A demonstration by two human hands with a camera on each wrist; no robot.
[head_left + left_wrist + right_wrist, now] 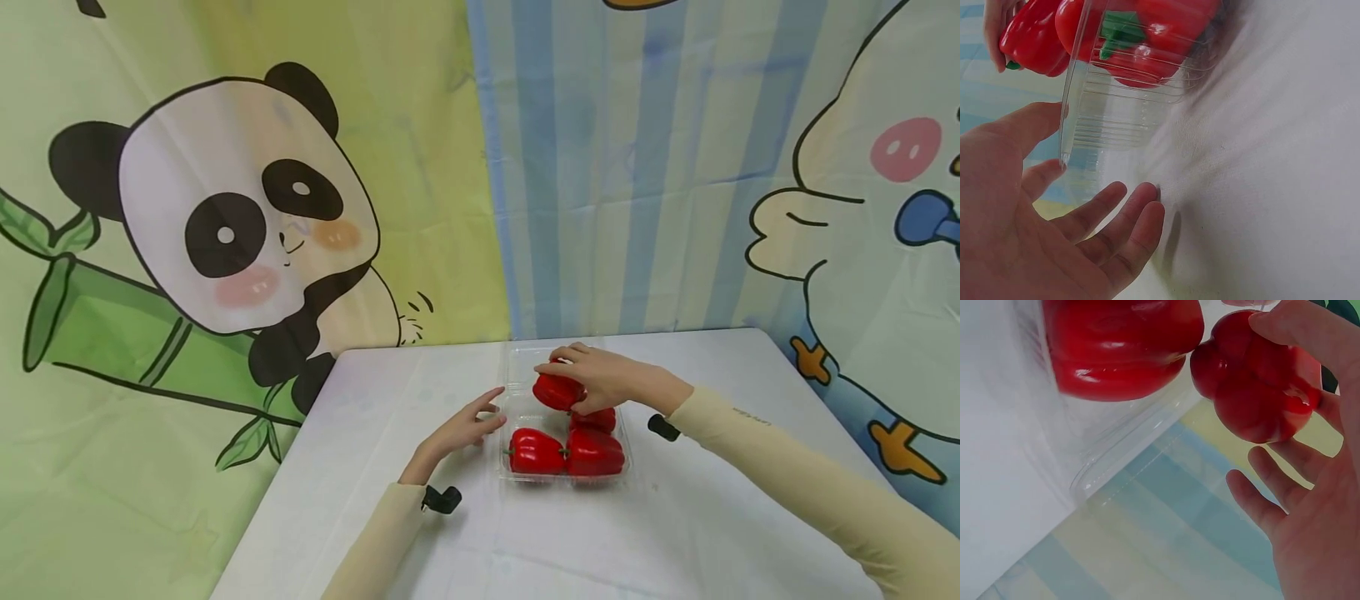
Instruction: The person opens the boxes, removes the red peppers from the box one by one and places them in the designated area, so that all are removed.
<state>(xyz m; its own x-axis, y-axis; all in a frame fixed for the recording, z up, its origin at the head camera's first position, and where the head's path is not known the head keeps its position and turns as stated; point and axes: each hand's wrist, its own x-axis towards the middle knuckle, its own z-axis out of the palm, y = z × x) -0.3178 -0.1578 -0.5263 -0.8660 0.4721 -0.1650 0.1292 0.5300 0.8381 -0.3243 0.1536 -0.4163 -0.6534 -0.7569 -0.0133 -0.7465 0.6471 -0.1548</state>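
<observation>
"On the white desk (570, 542), what do you see?"

"A clear plastic container (528, 411), with its clear lid (522, 368) lying open behind it. Three red bell peppers are inside: one at the front left (534, 452), one at the front right (596, 452) and one behind that, at the rear right (596, 419)."

"And the fourth?"

"The raised pepper (557, 392) is over the rear of the container. The right hand (611, 375) has it, thumb on one side and fingers on the other; the right wrist view shows two of those fingers standing away from it."

"Does the left hand (461, 429) hold anything?"

"No, its fingers are spread and loosely bent, at the container's left rim. Whether they touch the plastic, I can't tell."

"Which way do the front stems point?"

"Both left. The right one's green tip meets its neighbour."
</observation>
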